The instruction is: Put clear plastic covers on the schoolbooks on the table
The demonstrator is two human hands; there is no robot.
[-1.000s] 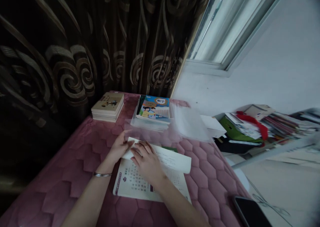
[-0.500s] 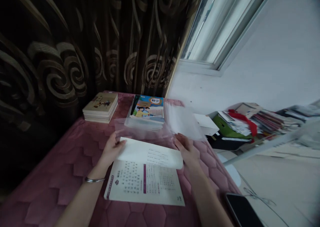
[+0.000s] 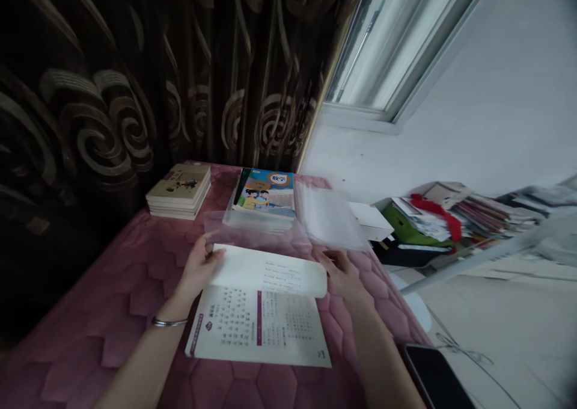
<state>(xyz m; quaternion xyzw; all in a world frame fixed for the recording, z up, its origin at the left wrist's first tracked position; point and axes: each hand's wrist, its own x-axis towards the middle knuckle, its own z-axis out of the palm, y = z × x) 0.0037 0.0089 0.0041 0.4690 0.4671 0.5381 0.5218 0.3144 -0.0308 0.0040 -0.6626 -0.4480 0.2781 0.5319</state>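
An open white booklet [image 3: 259,319] with printed grids lies on the pink quilted surface [image 3: 112,313], its upper page [image 3: 270,270] folded over. My left hand [image 3: 198,267] grips the left end of that folded page, thumb on top. My right hand [image 3: 340,270] is at its right end, fingers curled round the page's edge. A clear plastic sleeve [image 3: 252,231] lies just beyond the booklet, under and around the page's far edge.
A stack of colourful textbooks [image 3: 265,195] and a second beige stack [image 3: 179,189] stand at the back by the dark patterned curtain [image 3: 135,84]. Another clear sleeve [image 3: 329,216] lies right of them. A black phone [image 3: 435,379] rests at the lower right. Cluttered books [image 3: 451,216] fill the right.
My right hand slid from pressing the page's left part to its right end, where it stays. The camera view shifted slightly right.
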